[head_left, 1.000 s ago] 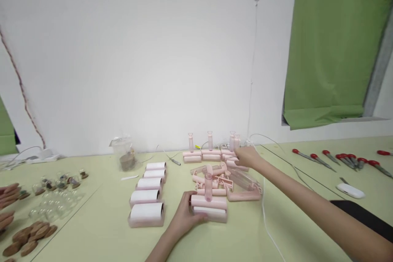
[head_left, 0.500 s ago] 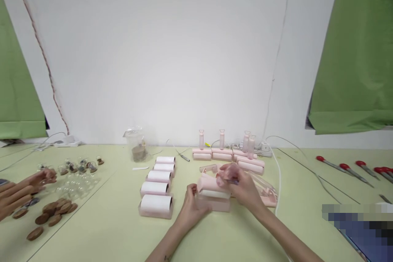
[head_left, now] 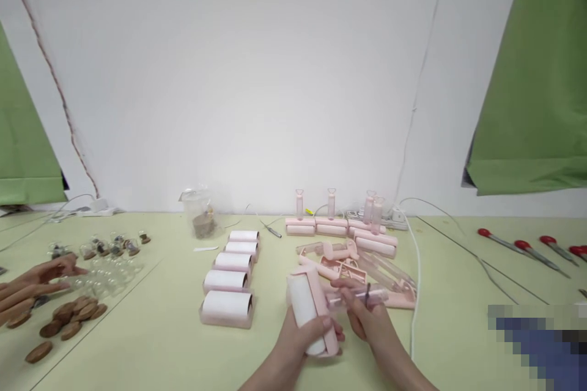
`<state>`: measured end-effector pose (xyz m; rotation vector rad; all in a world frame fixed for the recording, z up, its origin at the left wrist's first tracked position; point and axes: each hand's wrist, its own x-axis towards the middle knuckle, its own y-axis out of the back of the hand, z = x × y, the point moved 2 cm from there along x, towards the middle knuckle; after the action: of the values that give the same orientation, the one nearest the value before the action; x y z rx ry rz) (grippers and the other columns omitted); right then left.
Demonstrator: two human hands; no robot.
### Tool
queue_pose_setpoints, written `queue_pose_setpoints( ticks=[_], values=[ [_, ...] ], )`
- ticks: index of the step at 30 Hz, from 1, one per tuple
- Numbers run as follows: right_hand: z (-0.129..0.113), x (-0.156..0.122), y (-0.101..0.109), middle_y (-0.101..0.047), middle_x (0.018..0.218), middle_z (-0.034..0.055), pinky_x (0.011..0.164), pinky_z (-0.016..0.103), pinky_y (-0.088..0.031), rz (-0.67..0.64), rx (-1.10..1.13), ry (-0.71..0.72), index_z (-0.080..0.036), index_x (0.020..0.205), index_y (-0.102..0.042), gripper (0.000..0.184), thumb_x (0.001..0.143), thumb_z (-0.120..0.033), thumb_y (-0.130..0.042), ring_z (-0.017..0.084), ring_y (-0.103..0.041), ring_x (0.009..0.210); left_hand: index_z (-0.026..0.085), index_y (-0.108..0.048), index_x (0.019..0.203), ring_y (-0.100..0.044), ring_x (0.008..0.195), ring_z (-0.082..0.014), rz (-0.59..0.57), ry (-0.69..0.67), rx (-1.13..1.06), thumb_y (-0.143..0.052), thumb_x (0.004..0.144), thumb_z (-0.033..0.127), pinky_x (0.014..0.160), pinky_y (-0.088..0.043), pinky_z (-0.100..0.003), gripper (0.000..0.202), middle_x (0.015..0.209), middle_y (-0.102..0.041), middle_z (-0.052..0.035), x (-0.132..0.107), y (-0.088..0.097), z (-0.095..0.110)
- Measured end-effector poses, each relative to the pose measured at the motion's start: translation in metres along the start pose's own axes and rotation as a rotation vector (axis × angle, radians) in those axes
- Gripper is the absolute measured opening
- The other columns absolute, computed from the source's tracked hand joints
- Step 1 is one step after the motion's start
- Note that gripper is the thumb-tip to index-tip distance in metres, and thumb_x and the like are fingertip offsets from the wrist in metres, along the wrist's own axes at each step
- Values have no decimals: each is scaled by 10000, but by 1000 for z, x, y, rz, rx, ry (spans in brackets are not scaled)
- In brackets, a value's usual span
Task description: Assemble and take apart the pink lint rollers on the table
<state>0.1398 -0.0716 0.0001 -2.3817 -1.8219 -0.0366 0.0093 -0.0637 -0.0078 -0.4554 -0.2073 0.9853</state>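
Observation:
My left hand (head_left: 305,342) is closed round a pink lint roller (head_left: 306,302), its white paper roll tilted up toward me. At the roller's right side, my right hand (head_left: 367,317) grips a clear pink handle (head_left: 378,295) that meets the pink frame; whether it is joined there I cannot tell. Behind both hands lies a loose heap of pink plastic parts (head_left: 348,269) and clear handles. To the left, a row of white paper rolls in clear covers (head_left: 227,305) runs away from me. Several finished-looking pink rollers (head_left: 331,228) with upright handles stand near the wall.
A co-worker's hands (head_left: 41,284) are at the left among glass domes (head_left: 103,278) and wooden discs (head_left: 68,317). A plastic bag (head_left: 202,220) stands at the back. A white cable (head_left: 416,281) crosses right of the heap. Red-handled tools (head_left: 523,245) lie far right.
My left hand has lifted and turned the roller from lying flat to a steep tilt, nearer me. My right hand has moved down to its side with the handle. The co-worker's hand reaches toward the domes.

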Motion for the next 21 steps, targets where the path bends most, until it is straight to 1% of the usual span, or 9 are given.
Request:
queue_pose_setpoints(
  ticks=[3, 5, 7, 9, 11, 13, 15, 18, 21],
  values=[
    [11, -3, -5, -241, 298, -120, 346, 183, -100, -17, 175, -126, -176, 541, -479, 310, 649, -448, -583, 29, -138, 303, 97, -550, 790, -590, 556, -185, -26, 7, 92, -704, 566, 395, 381, -424, -217, 404, 625, -633, -85, 0, 1, -7],
    [13, -4, -4, -190, 289, -128, 336, 186, -103, -99, 291, -192, -191, 484, -413, 322, 674, -424, -530, 29, -98, 298, 90, -550, 773, -563, 468, -140, -70, 25, 87, -674, 599, 376, 312, -351, -159, 357, 586, -628, -77, -1, 5, -8],
    [10, -3, 2, -153, 277, -132, 324, 190, -109, -200, 322, -241, -202, 458, -385, 307, 663, -406, -488, 31, -66, 286, 93, -534, 766, -532, 390, -114, -176, 108, 14, -637, 611, 376, 261, -278, -130, 339, 516, -609, -60, -2, 10, -8],
    [1, 2, 12, -135, 280, -135, 327, 190, -119, -247, 262, -227, -203, 473, -406, 264, 638, -397, -472, 33, -62, 286, 104, -503, 781, -536, 368, -124, -298, 217, -67, -617, 598, 364, 254, -274, -127, 337, 470, -593, -50, -5, 13, -10],
    [-14, 13, 26, -210, 322, -122, 347, 187, -154, -169, 21, -104, -199, 545, -447, 224, 628, -404, -479, 41, -137, 301, 116, -461, 856, -589, 440, -167, -371, 266, -73, -621, 602, 347, 297, -351, -155, 379, 534, -624, -75, -6, 13, -13],
    [-30, 30, 39, -355, 430, -84, 396, 190, -232, 9, -383, 82, -201, 634, -457, 209, 632, -407, -491, 68, -300, 371, 144, -412, 954, -622, 519, -202, -318, 220, -48, -630, 623, 374, 372, -433, -224, 458, 690, -650, -92, -5, 11, -14],
    [-43, 51, 49, -470, 569, -38, 461, 210, -294, 137, -721, 177, -206, 694, -463, 193, 619, -377, -515, 113, -434, 495, 169, -399, 1014, -635, 592, -223, -189, 160, -36, -620, 637, 444, 478, -476, -293, 517, 782, -631, -73, -3, 10, -14],
    [-47, 85, 57, -530, 636, -4, 505, 240, -297, 167, -897, 150, -207, 700, -510, 168, 559, -278, -567, 174, -493, 584, 155, -449, 1034, -624, 701, -219, -12, 88, 40, -656, 618, 420, 643, -462, -311, 535, 773, -608, -44, 0, 12, -11],
    [-39, 109, 59, -532, 582, 17, 516, 260, -294, 139, -1018, 119, -188, 612, -534, 111, 516, -198, -588, 214, -510, 590, 126, -497, 1014, -591, 794, -218, 3, 42, 124, -684, 600, 370, 704, -432, -296, 515, 832, -625, -75, 1, 15, -5]
  ],
)
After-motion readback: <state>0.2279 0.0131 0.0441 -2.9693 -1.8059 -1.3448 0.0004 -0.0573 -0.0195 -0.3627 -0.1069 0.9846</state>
